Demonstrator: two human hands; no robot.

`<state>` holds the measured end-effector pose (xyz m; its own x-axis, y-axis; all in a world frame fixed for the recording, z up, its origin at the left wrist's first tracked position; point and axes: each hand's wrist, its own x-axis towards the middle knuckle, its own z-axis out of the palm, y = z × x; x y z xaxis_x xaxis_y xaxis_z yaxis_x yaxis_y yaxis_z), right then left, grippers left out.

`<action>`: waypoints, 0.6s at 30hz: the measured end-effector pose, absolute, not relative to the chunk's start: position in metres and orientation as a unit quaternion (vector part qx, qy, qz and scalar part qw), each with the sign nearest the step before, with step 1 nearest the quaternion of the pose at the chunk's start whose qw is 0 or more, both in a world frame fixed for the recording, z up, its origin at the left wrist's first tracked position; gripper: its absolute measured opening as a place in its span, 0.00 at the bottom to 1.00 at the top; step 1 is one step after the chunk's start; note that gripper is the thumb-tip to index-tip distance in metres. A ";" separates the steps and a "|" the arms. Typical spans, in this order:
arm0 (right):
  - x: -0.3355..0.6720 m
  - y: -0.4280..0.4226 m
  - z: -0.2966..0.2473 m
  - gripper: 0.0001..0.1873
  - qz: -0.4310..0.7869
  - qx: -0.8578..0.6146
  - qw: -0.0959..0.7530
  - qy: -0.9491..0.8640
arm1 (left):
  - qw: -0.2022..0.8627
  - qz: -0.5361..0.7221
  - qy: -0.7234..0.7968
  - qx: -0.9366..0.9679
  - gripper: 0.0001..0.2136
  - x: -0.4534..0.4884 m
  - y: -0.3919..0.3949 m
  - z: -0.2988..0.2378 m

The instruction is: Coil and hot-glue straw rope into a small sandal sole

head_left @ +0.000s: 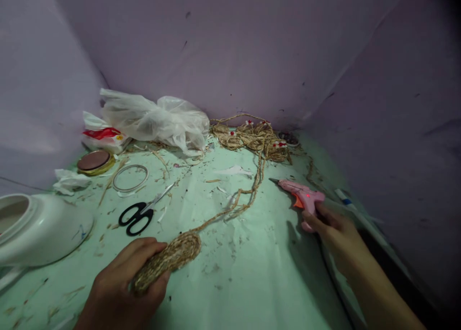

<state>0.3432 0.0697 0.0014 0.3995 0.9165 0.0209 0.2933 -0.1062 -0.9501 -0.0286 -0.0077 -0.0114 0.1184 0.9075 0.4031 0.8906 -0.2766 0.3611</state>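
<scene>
My left hand (pixel 133 277) is closed around a flat oval of coiled braided straw cord (pixel 176 253) at the lower left of the middle. From the oval's far end a straw cord (pixel 219 215) runs up to a pile of braided straw pieces (pixel 248 138) with red and white bits on it, by the back wall. At the right, my right hand (pixel 327 224) grips the handle of a pink glue gun (pixel 306 195) with an orange trigger. Its dark nozzle points left, and a small red light glows on its body. A dark cable trails from the handle.
Black-handled scissors (pixel 139 217) lie left of the middle, near a thin ring (pixel 130 178). Further left are a white pot-like vessel (pixel 61 229) on its side, a round tin (pixel 94 161) and a red-and-white packet (pixel 106 134). A plastic bag (pixel 158 118) lies against the purple wall.
</scene>
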 end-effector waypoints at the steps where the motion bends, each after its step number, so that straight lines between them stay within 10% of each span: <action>1: 0.341 0.067 0.005 0.07 0.275 -0.687 0.480 -0.471 | 0.023 0.281 0.604 0.746 0.12 -0.026 -0.008 -0.009; 5: 0.307 0.060 0.025 0.09 0.129 -0.593 0.389 -0.694 | 0.057 0.290 0.623 0.724 0.10 -0.014 -0.009 -0.003; 18: 0.224 0.108 0.049 0.13 0.185 -0.272 0.120 -0.937 | -0.054 0.286 0.622 0.727 0.11 -0.018 -0.011 0.006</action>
<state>0.2239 0.1076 0.0490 -0.8231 0.5541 0.1245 0.4649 0.7833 -0.4127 -0.0182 -0.0106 0.0058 0.0617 0.8730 0.4838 0.9352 -0.2199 0.2775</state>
